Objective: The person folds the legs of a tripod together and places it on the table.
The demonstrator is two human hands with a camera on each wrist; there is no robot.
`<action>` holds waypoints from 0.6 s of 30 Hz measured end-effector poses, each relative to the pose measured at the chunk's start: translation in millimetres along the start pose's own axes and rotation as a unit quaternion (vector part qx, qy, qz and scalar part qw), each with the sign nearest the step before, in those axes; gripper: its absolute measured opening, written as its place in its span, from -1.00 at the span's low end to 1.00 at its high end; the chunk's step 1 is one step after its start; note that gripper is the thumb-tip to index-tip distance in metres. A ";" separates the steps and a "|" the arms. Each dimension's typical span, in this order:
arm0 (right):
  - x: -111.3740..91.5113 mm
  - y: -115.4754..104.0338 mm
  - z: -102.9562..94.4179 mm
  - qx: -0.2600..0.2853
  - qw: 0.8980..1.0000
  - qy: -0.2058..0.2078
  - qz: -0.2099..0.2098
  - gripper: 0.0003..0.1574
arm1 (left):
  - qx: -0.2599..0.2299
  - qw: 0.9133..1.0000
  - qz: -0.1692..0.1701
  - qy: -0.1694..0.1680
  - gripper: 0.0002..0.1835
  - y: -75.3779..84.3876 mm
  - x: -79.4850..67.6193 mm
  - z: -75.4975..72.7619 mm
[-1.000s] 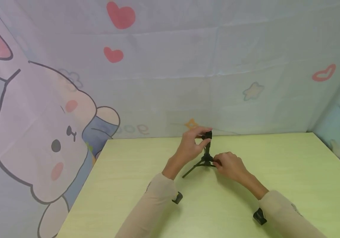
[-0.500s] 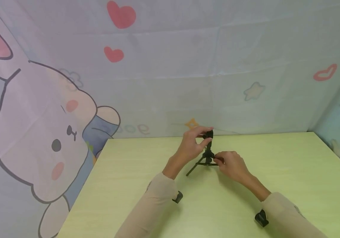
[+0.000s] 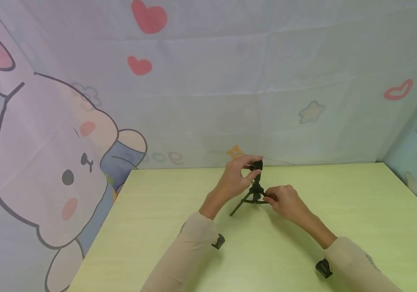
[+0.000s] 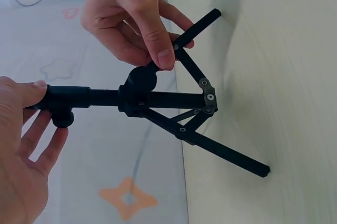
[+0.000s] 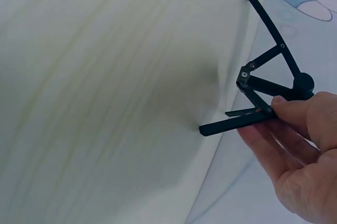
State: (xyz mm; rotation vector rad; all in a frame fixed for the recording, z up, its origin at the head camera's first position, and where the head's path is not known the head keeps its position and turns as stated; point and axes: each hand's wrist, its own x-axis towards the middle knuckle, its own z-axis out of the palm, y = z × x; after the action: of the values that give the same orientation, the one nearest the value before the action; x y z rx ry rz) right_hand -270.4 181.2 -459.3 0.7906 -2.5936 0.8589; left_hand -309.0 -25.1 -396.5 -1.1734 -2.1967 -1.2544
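A small black tripod (image 3: pixel 256 189) stands near the back of the table with its legs spread. My left hand (image 3: pixel 232 177) holds the top of its column between thumb and fingers, around a knob. Lower down, my right hand (image 3: pixel 285 201) pinches one leg between thumb and fingers. In the left wrist view, a hinged leg (image 4: pixel 226 155) reaches out from the centre column (image 4: pixel 174 100), braced by short struts. The right wrist view shows the pinched leg (image 5: pixel 231 124) under my right thumb, with another leg (image 5: pixel 267 21) angled away from it.
The pale yellow table (image 3: pixel 150 227) ends at a back wall of printed cloth (image 3: pixel 208 109), close behind the tripod. More cloth with a rabbit print (image 3: pixel 48 170) hangs at the left. Black wrist mounts (image 3: pixel 323 268) sit under the sleeves.
The tripod has shifted slightly to the right, its left leg tip with it. My right hand has moved a little right too, still on the leg; my left hand keeps its hold on top.
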 end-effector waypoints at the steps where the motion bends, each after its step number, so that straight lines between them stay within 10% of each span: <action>1: 0.0 -0.7 0.0 -0.005 1.000 0.001 0.002 -0.90 | 0.000 1.000 0.002 0.001 -0.63 0.2 0.2 0.4; 18: -8.5 -0.5 7.6 0.153 0.980 0.105 0.078 -0.86 | 0.011 1.000 0.007 0.003 -0.64 6.3 2.5 5.2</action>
State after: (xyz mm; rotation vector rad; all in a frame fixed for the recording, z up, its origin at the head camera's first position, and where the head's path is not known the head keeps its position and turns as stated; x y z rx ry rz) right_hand -264.1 179.6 -468.6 0.5388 -2.3915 1.3337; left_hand -304.9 -17.9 -394.3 -1.1735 -2.1884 -1.2245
